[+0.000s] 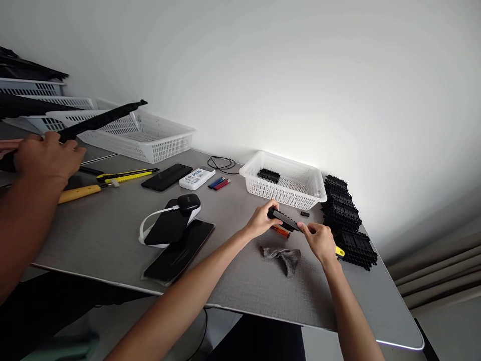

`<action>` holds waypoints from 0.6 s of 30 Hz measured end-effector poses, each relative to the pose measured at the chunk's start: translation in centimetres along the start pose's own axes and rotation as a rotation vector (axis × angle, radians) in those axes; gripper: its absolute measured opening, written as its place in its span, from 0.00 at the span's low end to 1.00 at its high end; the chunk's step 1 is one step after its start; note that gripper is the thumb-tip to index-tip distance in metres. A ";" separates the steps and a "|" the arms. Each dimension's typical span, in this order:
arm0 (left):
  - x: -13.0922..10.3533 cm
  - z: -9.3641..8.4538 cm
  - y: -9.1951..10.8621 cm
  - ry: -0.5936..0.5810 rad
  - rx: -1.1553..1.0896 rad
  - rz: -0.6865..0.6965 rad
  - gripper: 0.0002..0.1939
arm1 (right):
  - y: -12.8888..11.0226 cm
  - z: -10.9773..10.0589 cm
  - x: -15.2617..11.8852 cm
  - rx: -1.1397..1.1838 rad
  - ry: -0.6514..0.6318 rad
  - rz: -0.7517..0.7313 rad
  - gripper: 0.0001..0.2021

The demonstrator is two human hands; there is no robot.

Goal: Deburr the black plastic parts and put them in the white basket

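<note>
A black ridged plastic part (285, 219) with a grey strip along its face is held up over the table between both hands. My left hand (263, 218) grips its left end, fingers behind and thumb in front. At its right end, my right hand (318, 239) pinches it between thumb and fingers. Beneath the part lies an orange object (280, 231), partly hidden. A crumpled grey cloth (283, 258) rests nearer the front edge. Just behind the hands is a white basket (284, 186) with black parts (268, 175) inside. A yellow tool end (339, 251) shows beside my right wrist.
Stacks of black parts (356, 246) line the right. Phones (180, 250), a white box (197, 178), lighters (221, 184), a cable and cutters (130, 175) lie left. Another person's hand (48, 155) holds a long black piece (101, 119) near another basket (165, 145).
</note>
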State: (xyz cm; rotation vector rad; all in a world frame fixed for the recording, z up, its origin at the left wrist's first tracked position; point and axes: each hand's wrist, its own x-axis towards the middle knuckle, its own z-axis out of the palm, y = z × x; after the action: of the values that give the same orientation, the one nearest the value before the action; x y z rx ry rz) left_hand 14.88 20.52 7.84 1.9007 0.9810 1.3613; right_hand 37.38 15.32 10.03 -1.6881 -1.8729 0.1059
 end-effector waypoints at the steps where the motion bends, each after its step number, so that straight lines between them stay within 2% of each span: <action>1: 0.0 0.1 0.0 -0.006 -0.002 0.002 0.17 | -0.1 0.0 0.0 0.001 0.002 -0.001 0.33; 7: 0.1 -0.4 0.1 -0.001 0.009 -0.018 0.17 | 0.1 -0.3 -0.1 -0.005 -0.034 0.045 0.34; 12: 0.0 -0.3 0.2 -0.008 -0.006 -0.032 0.17 | -0.2 -0.1 -0.2 -0.009 -0.007 0.024 0.33; 18: 0.3 -0.8 -0.3 0.088 -0.038 -0.100 0.18 | 0.7 -0.4 0.2 0.091 -0.009 0.047 0.33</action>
State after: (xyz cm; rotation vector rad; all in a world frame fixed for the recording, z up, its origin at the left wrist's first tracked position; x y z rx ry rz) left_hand 14.13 21.02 7.95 1.7529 1.0706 1.4051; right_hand 38.17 15.47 10.11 -1.6722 -1.8070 0.2148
